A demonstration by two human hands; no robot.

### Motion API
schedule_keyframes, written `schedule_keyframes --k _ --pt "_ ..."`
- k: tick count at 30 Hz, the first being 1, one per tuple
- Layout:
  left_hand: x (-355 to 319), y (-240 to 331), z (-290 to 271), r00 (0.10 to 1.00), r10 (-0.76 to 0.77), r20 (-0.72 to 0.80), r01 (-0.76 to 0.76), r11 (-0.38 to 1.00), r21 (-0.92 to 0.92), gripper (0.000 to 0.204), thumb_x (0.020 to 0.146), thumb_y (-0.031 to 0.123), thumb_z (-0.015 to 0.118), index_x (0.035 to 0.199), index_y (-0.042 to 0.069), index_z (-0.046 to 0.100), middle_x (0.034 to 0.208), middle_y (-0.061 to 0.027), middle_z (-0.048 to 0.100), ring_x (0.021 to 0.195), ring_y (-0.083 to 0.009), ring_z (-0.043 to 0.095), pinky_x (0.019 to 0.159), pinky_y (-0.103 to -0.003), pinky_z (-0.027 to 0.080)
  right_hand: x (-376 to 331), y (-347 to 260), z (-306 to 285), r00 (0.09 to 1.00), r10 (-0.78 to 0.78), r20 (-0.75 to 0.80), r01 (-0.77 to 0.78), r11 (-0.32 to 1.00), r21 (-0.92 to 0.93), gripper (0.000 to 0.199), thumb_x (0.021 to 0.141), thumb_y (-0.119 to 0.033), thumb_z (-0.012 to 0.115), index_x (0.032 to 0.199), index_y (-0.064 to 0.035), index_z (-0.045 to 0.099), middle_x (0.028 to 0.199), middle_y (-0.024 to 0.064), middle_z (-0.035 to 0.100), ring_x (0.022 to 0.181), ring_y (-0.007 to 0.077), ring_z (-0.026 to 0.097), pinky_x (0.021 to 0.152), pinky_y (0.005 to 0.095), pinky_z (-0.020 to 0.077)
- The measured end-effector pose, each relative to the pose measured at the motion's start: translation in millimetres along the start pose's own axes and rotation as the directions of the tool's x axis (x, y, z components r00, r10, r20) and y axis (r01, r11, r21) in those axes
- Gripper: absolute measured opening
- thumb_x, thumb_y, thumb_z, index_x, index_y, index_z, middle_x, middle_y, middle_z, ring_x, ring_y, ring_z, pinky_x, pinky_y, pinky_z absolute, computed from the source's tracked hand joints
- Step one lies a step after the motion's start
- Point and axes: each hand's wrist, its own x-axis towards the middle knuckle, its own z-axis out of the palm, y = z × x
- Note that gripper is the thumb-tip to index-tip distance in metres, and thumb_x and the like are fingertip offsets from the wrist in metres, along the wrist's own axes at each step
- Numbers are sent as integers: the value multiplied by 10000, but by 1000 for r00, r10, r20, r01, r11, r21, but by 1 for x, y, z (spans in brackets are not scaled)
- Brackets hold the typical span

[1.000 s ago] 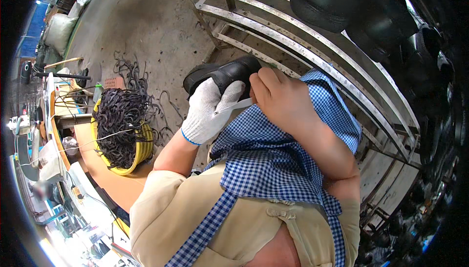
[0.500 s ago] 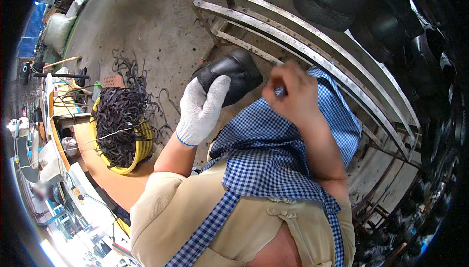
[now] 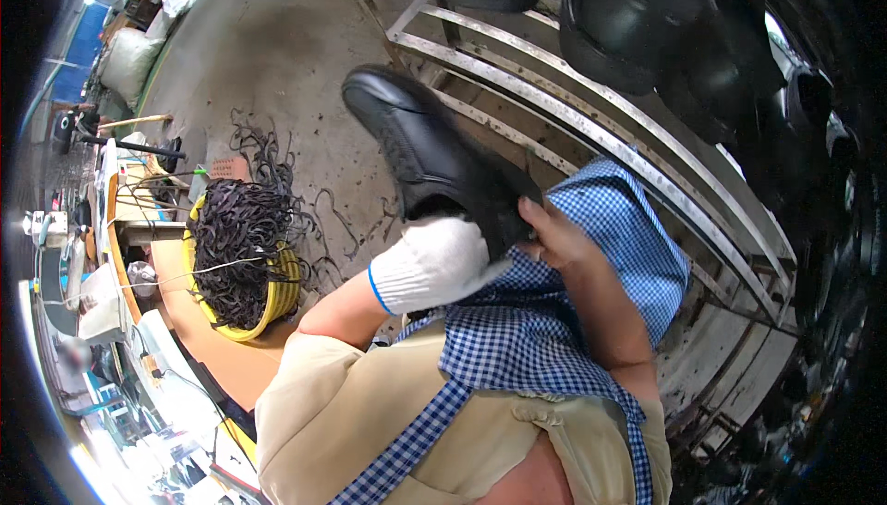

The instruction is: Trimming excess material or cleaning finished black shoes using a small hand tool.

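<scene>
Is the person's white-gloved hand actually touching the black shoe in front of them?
Touching. The head view shows the white-gloved left hand right against the open end of the black shoe, with no gap between them.

No readable text, no legible labels, numbers or signs

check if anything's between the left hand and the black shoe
Only the white glove covering the left hand, which is at the opening of the black shoe; nothing else visible stands between them.
</scene>
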Motion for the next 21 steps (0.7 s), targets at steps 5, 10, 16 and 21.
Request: schedule_keyframes --k 5,10,16,21 --pt "-12 -4 -52 899 -31 -437 -247 787 -565 130 749 5 719 869 17 673 918 -149 689 818 -285 678 735 -332 548 21 39 -63 863 -186 470 -30 910 414 526 831 -365 679 1221 -31 563 963 79 681 672 138 652 519 241 524" --pt "7 -42 -33 513 -696 -502 -382 338 -860 597 819 150 714 1332 14 442 1252 -126 549 1112 -232 556 1005 -386 438 19 59 -63 910 -257 324 117 912 393 646 836 -304 686 1372 -23 459 1292 145 583 1143 287 598 928 388 521" --pt "7 -47 -33 606 -577 -548 -299 473 -829 628 804 207 738 1326 -4 459 1261 -126 570 1132 -217 555 993 -349 443 2 15 -33 917 -398 1 363 836 -412 377 932 -201 627 1260 -29 560 872 -1 629 698 71 553 600 220 464" --pt "17 -34 -49 832 -356 -426 -30 737 -675 679 700 300 842 1222 -35 568 1078 -118 671 980 -174 634 901 -316 492 -42 -48 -1 512 -806 295 686 178 -706 186 846 -21 690 1031 -24 704 879 66 640 624 98 563 523 229 443"
